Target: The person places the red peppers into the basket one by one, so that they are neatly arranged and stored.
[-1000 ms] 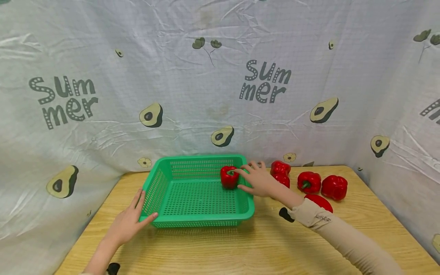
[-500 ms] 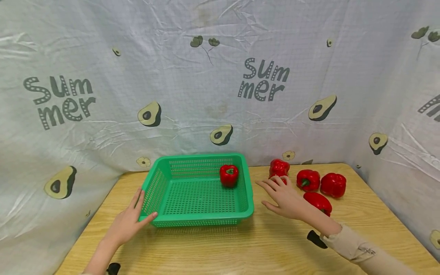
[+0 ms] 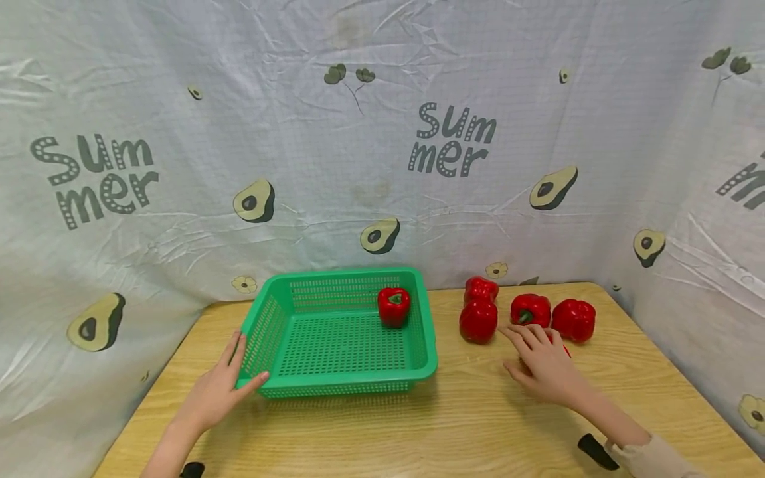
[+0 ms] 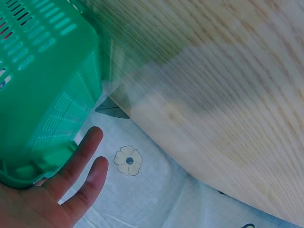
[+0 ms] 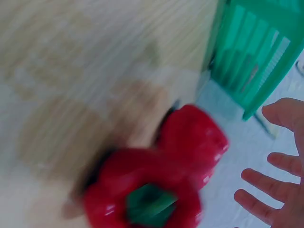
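A green plastic basket (image 3: 281, 328) stands on the wooden table (image 3: 418, 431) with one red bell pepper (image 3: 394, 306) in its far right corner. My left hand (image 3: 216, 390) rests open against the basket's near left corner, thumb on the rim; the left wrist view shows its fingers (image 4: 80, 166) straight beside the basket (image 4: 42, 95). My right hand (image 3: 540, 365) hovers open over the table, fingers spread, above a pepper (image 3: 564, 348) that it mostly hides. Three more peppers (image 3: 478, 320) (image 3: 530, 309) (image 3: 574, 320) lie just beyond it. Blurred peppers (image 5: 152, 190) fill the right wrist view.
A white cloth printed with avocados and the word "Summer" (image 3: 451, 139) hangs behind and along both sides of the table. A fourth pepper (image 3: 480, 289) sits at the back by the cloth. The table's right edge (image 3: 675, 372) runs close to the peppers.
My right hand left the pepper in the basket, drew back over the rim and moved right to the loose peppers. The left hand stayed on the basket's corner.
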The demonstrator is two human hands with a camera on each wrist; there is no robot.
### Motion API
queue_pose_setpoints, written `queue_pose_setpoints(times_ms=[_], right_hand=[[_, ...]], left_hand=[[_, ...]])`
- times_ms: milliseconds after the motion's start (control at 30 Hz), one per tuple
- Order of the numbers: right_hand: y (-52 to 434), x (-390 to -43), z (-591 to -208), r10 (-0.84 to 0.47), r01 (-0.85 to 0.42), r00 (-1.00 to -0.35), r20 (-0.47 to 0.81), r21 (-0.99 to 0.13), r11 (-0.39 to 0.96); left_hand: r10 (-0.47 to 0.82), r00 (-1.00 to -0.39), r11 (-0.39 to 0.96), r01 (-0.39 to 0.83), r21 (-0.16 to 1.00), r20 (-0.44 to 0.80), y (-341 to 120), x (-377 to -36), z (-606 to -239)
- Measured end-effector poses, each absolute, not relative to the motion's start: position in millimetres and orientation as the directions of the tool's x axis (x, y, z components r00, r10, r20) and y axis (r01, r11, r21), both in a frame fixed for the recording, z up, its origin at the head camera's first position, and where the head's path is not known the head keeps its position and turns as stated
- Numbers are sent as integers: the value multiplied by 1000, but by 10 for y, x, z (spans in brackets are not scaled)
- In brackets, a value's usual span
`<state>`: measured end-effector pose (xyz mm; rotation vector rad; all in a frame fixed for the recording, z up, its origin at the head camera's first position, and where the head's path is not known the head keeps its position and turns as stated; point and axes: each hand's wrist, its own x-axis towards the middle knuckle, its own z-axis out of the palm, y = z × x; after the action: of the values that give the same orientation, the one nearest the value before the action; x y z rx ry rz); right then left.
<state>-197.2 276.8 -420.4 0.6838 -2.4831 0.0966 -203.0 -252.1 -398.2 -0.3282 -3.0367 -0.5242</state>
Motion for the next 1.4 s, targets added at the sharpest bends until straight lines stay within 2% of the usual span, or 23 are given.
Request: queue_pose_setpoints(times_ms=[400,567,933,1167,1400], right_hand=[[3227,-1894,-4367,-335,-365,-811,479,33,930],[3287,-1846,-4412,-326,-343,-842,430,39,939],[3309,-1911,-4533,-308,-318,-851,426,50,947],[3340,-1944,-4588,-305,-306,-834,461,75,949],[3362,-1961,-4592,-337,-345,-817,468,72,936]], left_hand=[[210,-974,913,227,338,87,-2532,-2031,-4004],[213,-975,913,224,341,70,-2554,-2014,-3987],[205,-978,912,207,353,43,-2522,-2009,-3962],[205,-975,912,221,346,85,-2511,-2046,-3994],[201,-977,913,214,347,75,-2525,-2038,-3995]])
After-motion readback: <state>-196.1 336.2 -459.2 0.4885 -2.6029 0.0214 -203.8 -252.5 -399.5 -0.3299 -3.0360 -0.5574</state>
